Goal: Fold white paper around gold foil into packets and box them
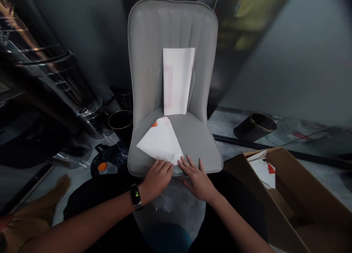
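A folded white sheet of paper (162, 139) with an orange patch lies on the seat of a grey chair (202, 135). Its lower corner has a small flap turned up. My left hand (158, 178), with a black band on the wrist, closes its curled fingers on the paper's lower edge; the thumb is hidden. My right hand (197, 178) has its fingers stretched out, the tips touching the paper beside the flap. Against the chair's backrest leans a second folded white paper (178, 82), upright, with a faint pink print showing through.
An open cardboard box (310, 194) at the lower right holds white paper pieces (264, 172) with a red patch. Black bins (121, 121) with gold rims, a dark bag (118, 154) and a bottle with an orange cap (102, 167) are on the floor. Another person's foot (59, 189) is at the left.
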Demonstrator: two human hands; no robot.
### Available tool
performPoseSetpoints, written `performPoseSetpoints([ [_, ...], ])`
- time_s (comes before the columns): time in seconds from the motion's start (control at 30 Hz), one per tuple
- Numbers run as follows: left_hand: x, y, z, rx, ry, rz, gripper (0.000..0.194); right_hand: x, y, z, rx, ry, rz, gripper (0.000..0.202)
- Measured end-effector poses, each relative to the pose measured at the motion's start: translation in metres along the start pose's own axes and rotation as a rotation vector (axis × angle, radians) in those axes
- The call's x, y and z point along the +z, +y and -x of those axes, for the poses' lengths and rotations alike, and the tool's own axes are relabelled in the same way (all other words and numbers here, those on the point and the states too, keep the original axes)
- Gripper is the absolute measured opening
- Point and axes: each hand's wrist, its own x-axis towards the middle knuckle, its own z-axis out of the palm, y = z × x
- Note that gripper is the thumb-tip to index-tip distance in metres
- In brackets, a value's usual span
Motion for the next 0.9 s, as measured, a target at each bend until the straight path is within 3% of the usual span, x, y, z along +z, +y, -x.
performPoseSetpoints([
  [0.2, -0.001, 0.005, 0.018, 0.014, -0.035, -0.031, 0.037, 0.005, 0.0, 0.001, -0.002, 0.037, -0.033, 0.074],
  [0.3, -0.007, -0.004, 0.008, -0.047, -0.04, 0.183, 0.032, 0.006, -0.002, 0.001, 0.0, 0.05, -0.015, 0.075],
  [0.43, -0.007, -0.02, -0.008, -0.251, 0.087, 0.536, 0.021, 0.006, -0.002, 0.001, -0.008, 0.064, -0.024, 0.074],
  [0.57, -0.002, -0.025, -0.008, -0.224, 0.093, 0.634, 0.028, 0.006, -0.001, 0.001, 0.012, 0.112, -0.098, 0.074],
  [0.67, -0.004, -0.024, -0.003, -0.19, 0.077, 0.604, 0.024, 0.005, -0.002, -0.001, 0.054, 0.229, -0.242, 0.066],
  [0.77, -0.009, -0.02, -0.003, -0.172, 0.064, 0.556, 0.013, 0.004, -0.001, -0.004, 0.148, 0.444, -0.425, 0.05],
  [0.9, -0.009, -0.013, -0.012, -0.187, 0.057, 0.508, 0.029, 0.003, 0.002, -0.006, 0.331, 0.59, -0.677, 0.038],
])
